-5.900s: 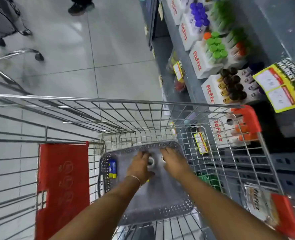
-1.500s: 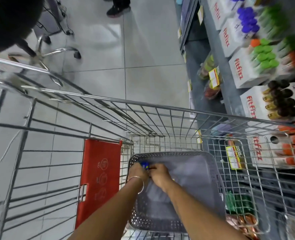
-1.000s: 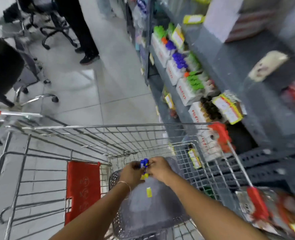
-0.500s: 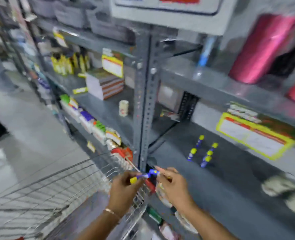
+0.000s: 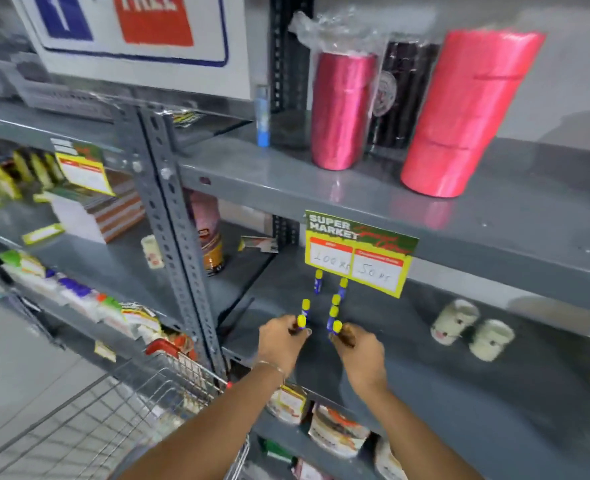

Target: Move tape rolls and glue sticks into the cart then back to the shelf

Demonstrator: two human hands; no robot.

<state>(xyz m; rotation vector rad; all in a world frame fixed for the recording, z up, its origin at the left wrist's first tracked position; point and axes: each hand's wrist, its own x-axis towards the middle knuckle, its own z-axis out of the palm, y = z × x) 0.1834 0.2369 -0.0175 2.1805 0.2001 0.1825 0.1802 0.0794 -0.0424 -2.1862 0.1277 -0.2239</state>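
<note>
My left hand (image 5: 279,341) grips a blue glue stick with a yellow cap (image 5: 301,322), held upright over the grey shelf (image 5: 425,386). My right hand (image 5: 359,355) grips another glue stick (image 5: 336,328) the same way. Just beyond them several more glue sticks (image 5: 335,301) stand in two short rows on the shelf, under a yellow price tag (image 5: 357,258). Two whitish tape rolls (image 5: 473,329) lie further right on the same shelf. The wire cart (image 5: 113,420) is at the lower left, below my left arm.
The shelf above carries pink rolls (image 5: 460,109) and a blue tube (image 5: 262,116). A slotted upright post (image 5: 172,220) divides the bays. Left bay holds books (image 5: 96,209) and packets. Wrapped goods (image 5: 335,431) fill the shelf below.
Both hands lifted the glue sticks out of the cart's basket and carried them up and right to the shelf. The sticks are now held apart, one per hand, upright beside the standing ones.
</note>
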